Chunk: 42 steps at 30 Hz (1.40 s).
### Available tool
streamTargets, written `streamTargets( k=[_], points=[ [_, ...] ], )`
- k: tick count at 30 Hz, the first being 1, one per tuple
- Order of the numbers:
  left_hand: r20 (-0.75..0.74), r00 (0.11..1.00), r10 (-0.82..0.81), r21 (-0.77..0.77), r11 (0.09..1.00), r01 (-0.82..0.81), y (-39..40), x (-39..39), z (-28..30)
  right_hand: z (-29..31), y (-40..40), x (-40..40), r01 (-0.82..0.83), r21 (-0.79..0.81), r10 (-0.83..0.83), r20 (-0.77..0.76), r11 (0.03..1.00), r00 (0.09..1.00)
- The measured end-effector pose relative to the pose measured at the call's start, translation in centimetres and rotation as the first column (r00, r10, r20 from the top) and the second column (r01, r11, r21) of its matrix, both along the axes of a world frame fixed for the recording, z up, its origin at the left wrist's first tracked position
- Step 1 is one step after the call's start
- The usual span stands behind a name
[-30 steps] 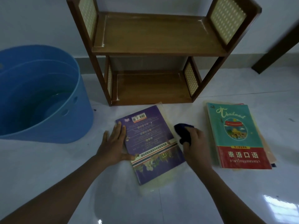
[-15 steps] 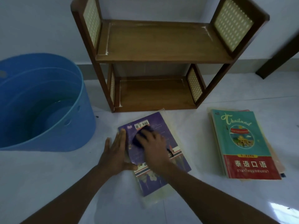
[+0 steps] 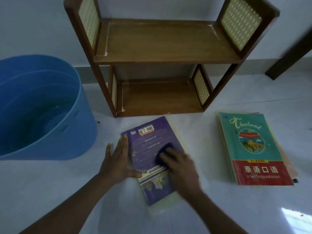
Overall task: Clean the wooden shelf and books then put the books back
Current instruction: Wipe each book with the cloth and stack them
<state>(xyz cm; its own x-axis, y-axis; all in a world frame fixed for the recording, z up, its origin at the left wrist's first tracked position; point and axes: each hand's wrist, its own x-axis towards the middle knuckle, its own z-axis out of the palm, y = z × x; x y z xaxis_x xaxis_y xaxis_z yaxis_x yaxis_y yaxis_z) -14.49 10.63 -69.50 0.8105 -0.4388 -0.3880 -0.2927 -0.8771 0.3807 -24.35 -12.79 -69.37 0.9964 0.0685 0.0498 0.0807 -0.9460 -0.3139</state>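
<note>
A purple book [image 3: 150,141] lies flat on the white floor in front of the wooden shelf [image 3: 162,48], whose two boards hold nothing. My left hand [image 3: 118,159] presses flat on the book's left edge. My right hand [image 3: 182,168] holds a dark blue cloth [image 3: 163,152] against the middle of the cover. To the right sits a stack of books [image 3: 253,149] with a teal and red "Thailand" book on top.
A large blue tub [image 3: 42,105] with water in it stands on the left, close to the shelf. The shelf backs against a white wall. A dark wooden leg [image 3: 290,53] slants at the far right.
My right hand moved with the cloth from the book's right edge onto the upper left of the cover, then down toward its middle. My left hand stayed on the left edge.
</note>
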Motion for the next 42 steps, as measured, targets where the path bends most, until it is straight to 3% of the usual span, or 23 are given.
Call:
streamTargets(
  k=[2, 4, 5, 7, 10, 13, 16, 18, 20, 22, 24, 25, 27, 29, 31, 33, 34, 36, 37, 38, 40, 42],
  points=[
    [-0.006, 1.0, 0.004, 0.008, 1.0, -0.004, 0.2, -0.2, 0.0, 0.7, -4.4, -0.6, 0.376, -0.026, -0.377, -0.057, 0.926, 0.925],
    [-0.011, 1.0, 0.004, 0.026, 1.0, -0.004, 0.0, -0.1, 0.4, 1.4, -7.1, -0.9, 0.573, -0.112, -0.583, -0.214, 0.812, 0.784],
    [-0.024, 1.0, 0.012, 0.028, 1.0, -0.011, -0.2, -0.2, 0.7, 2.0, -7.4, -1.1, 0.578, -0.156, -0.598, -0.266, 0.801, 0.756],
    [-0.021, 0.999, 0.033, 0.037, 0.999, -0.032, -0.8, -0.8, 1.4, 2.7, -7.2, -1.2, 0.482, -0.176, -0.513, -0.237, 0.858, 0.825],
    [-0.017, 0.965, 0.262, -0.142, 0.955, -0.262, -2.6, -3.7, 2.7, 3.9, -5.7, -0.7, 0.347, -0.021, -0.345, -0.198, 0.937, 0.918],
    [-0.342, 0.748, 0.569, -0.34, 0.667, -0.663, -4.5, -6.7, 3.9, 3.3, -4.0, -0.3, 0.473, 0.129, -0.392, -0.397, 0.872, 0.83],
    [-0.592, 0.609, 0.528, -0.393, 0.471, -0.79, -5.3, -7.5, 4.2, 2.4, -3.4, 1.1, 0.635, 0.122, -0.462, -0.584, 0.763, 0.667],
    [-0.638, 0.599, 0.484, -0.42, 0.433, -0.798, -4.8, -6.7, 4.3, 2.4, -3.8, 2.5, 0.725, 0.197, -0.428, -0.695, 0.66, 0.578],
    [-0.642, 0.672, 0.37, -0.478, 0.493, -0.727, -4.3, -6.1, 4.5, 3.6, -4.4, 3.2, 0.73, 0.284, -0.331, -0.75, 0.621, 0.573],
    [-0.572, 0.772, 0.277, -0.516, 0.61, -0.601, -3.0, -6.4, 4.2, 5.0, -5.0, 3.6, 0.663, 0.328, -0.239, -0.752, 0.673, 0.614],
    [-0.286, 0.918, 0.273, -0.493, 0.78, -0.385, -0.8, -6.4, 2.5, 6.4, -5.3, 4.0, 0.619, 0.37, -0.148, -0.767, 0.693, 0.624],
    [-0.117, 0.974, 0.192, -0.422, 0.879, -0.224, 0.4, -6.6, 1.9, 7.2, -5.3, 4.2, 0.606, 0.394, -0.114, -0.768, 0.691, 0.63],
    [0.172, 0.985, -0.007, -0.265, 0.963, 0.053, 2.1, -7.8, 0.9, 9.2, -5.6, 4.7, 0.574, 0.449, -0.058, -0.752, 0.684, 0.657],
    [0.271, 0.962, -0.03, -0.265, 0.958, 0.105, 2.5, -6.9, 1.6, 11.6, -5.8, 4.9, 0.608, 0.528, 0.002, -0.756, 0.593, 0.654],
    [0.329, 0.944, 0.023, -0.308, 0.948, 0.084, 2.0, -3.9, 2.4, 13.8, -6.6, 5.1, 0.671, 0.621, 0.092, -0.758, 0.406, 0.646],
    [0.179, 0.982, 0.055, -0.337, 0.942, 0.008, 1.0, -0.3, 4.5, 15.7, -8.1, 5.1, 0.674, 0.659, 0.071, -0.73, 0.335, 0.679],
    [0.146, 0.985, 0.096, -0.402, 0.915, -0.029, 0.4, 0.1, 5.7, 16.5, -8.8, 4.8, 0.672, 0.695, 0.051, -0.704, 0.257, 0.709],
    [0.241, 0.93, 0.279, -0.619, 0.782, -0.075, -0.4, -1.0, 9.5, 16.8, -10.0, 4.3, 0.634, 0.764, 0.042, -0.642, 0.122, 0.765],
    [0.224, 0.9, 0.373, -0.692, 0.711, -0.123, -0.9, -1.4, 11.5, 16.6, -10.4, 3.9, 0.595, 0.788, 0.024, -0.606, 0.158, 0.795],
    [0.156, 0.893, 0.423, -0.74, 0.649, -0.178, -1.3, -1.9, 13.1, 16.3, -10.3, 3.4, 0.542, 0.775, -0.018, -0.568, 0.324, 0.823],
    [0.05, 0.895, 0.443, -0.741, 0.617, -0.264, -2.0, -1.4, 14.0, 15.5, -9.0, 3.0, 0.373, 0.684, -0.023, -0.462, 0.627, 0.887],
    [-0.034, 0.914, 0.404, -0.71, 0.634, -0.307, -2.0, -0.9, 13.9, 14.2, -7.2, 3.4, 0.273, 0.657, -0.023, -0.364, 0.703, 0.931]
  ],
)
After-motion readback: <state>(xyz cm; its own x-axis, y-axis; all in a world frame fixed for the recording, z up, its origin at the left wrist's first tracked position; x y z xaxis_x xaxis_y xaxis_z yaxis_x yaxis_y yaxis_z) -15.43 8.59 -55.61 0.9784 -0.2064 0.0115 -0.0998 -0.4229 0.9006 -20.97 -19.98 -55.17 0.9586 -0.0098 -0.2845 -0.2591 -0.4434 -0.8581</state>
